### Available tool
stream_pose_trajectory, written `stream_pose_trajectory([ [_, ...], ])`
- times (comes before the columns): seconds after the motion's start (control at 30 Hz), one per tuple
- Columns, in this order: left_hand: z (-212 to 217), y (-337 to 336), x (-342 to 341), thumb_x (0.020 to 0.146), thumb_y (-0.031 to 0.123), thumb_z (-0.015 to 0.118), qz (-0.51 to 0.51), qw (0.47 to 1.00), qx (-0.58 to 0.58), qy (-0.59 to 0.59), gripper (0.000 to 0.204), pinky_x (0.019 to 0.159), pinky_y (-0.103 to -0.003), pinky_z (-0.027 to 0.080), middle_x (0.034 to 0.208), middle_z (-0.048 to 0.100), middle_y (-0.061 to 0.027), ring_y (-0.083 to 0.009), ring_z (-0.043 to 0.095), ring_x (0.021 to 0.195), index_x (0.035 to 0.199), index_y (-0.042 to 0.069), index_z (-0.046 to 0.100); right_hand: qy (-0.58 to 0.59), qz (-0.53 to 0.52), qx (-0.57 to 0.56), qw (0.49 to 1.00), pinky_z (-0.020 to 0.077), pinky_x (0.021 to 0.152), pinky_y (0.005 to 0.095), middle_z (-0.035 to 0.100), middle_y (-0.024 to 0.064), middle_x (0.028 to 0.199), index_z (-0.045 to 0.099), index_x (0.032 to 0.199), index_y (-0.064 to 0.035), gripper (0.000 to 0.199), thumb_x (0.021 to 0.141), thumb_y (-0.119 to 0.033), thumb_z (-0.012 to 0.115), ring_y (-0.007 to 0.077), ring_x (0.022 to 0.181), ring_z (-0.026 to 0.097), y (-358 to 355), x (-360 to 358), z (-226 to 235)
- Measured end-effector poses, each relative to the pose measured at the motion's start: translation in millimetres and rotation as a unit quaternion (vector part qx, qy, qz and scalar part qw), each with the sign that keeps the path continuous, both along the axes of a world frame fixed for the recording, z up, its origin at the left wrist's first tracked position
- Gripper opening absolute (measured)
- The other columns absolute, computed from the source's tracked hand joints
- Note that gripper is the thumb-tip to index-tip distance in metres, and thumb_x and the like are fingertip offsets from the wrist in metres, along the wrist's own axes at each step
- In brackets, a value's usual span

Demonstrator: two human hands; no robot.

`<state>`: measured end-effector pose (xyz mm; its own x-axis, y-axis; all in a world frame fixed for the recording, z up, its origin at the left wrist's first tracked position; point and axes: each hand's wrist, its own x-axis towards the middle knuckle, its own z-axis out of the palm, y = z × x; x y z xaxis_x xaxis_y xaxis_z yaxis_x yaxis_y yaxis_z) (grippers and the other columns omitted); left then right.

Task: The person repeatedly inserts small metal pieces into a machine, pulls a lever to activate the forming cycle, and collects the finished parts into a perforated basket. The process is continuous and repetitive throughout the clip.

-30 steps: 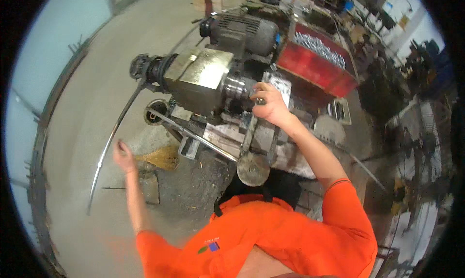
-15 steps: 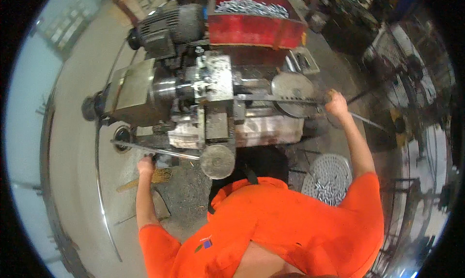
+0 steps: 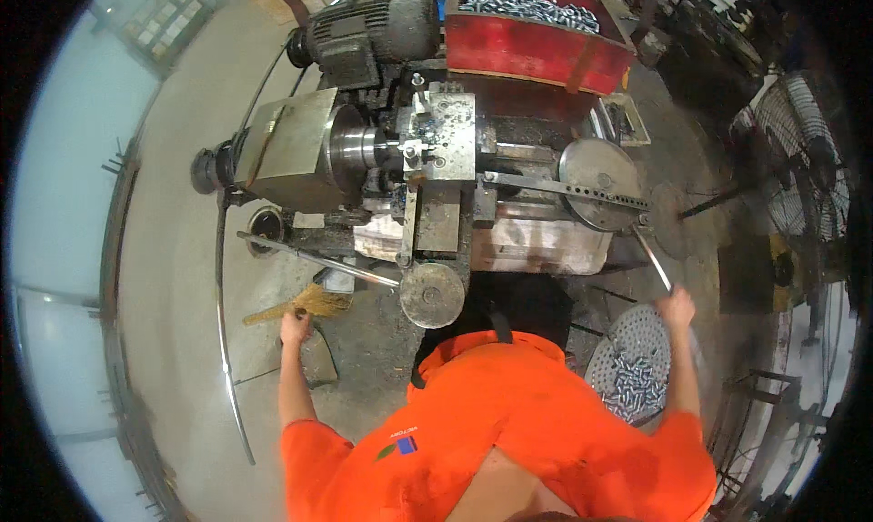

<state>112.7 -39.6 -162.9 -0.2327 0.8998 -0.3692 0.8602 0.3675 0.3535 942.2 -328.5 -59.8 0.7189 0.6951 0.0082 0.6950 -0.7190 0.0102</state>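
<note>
My right hand (image 3: 675, 308) is closed round the near end of a metal lever (image 3: 651, 249). That lever runs down from the round steel disc (image 3: 598, 184) at the right of a greasy lathe-like machine (image 3: 441, 145). A flat bar with holes (image 3: 564, 187) lies across the disc and reaches the carriage. My left hand (image 3: 295, 328), fingers curled, is by a straw hand broom (image 3: 314, 306) on the floor side. A small dark thing shows at its fingers, too small to name. Beyond it, a second lever (image 3: 332, 266) slopes to a smaller disc (image 3: 432, 296), out of that hand's grasp.
A red bin (image 3: 536, 54) full of small metal parts stands behind the machine, next to a motor (image 3: 373, 35). A perforated seat-like tray (image 3: 627, 363) with loose metal parts is beside my right forearm. A long rod (image 3: 227, 376) and a fan (image 3: 800, 149) flank the machine.
My right hand has come down toward me, from beside the right disc to the lever's near end. My left hand has drawn back from beside the left lever. The view has shifted.
</note>
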Motion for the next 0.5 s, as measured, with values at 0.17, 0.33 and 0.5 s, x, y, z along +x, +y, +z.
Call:
stream_pose_trajectory([
  [0.17,6,-43,28,0.078,0.018,0.063,0.063,0.991,-0.056,-0.099,0.029,0.052,-0.032,0.051,0.067,0.063,-0.0113,-0.0186,0.061,0.048,0.098,-0.003,0.062,0.292,-0.045,0.159,0.942,0.0437,0.057,0.0391,0.056,0.0182,0.067,0.059,0.084,0.0007,0.032,0.061,-0.021,0.057,0.029,0.06,0.053,-10,-119,13],
  [0.33,0,-41,33,0.079,0.013,0.063,0.061,0.994,-0.034,-0.087,0.027,0.049,-0.032,0.051,0.071,0.065,-0.012,-0.0189,0.062,0.05,0.098,-0.005,0.061,0.365,-0.066,0.302,0.878,0.0421,0.055,0.0349,0.054,0.0142,0.063,0.058,0.08,0.0011,0.027,0.062,-0.018,0.054,0.0203,0.059,0.05,-4,-156,-1],
  [0.5,3,-38,32,0.078,0.013,0.062,0.06,0.988,-0.025,-0.137,0.027,0.05,-0.031,0.052,0.074,0.065,-0.0133,-0.0196,0.063,0.053,0.098,-0.005,0.062,0.325,-0.055,0.3,0.895,0.043,0.055,0.0337,0.053,0.0108,0.061,0.058,0.079,0.0011,0.025,0.063,-0.018,0.055,0.02,0.057,0.049,2,-166,6],
])
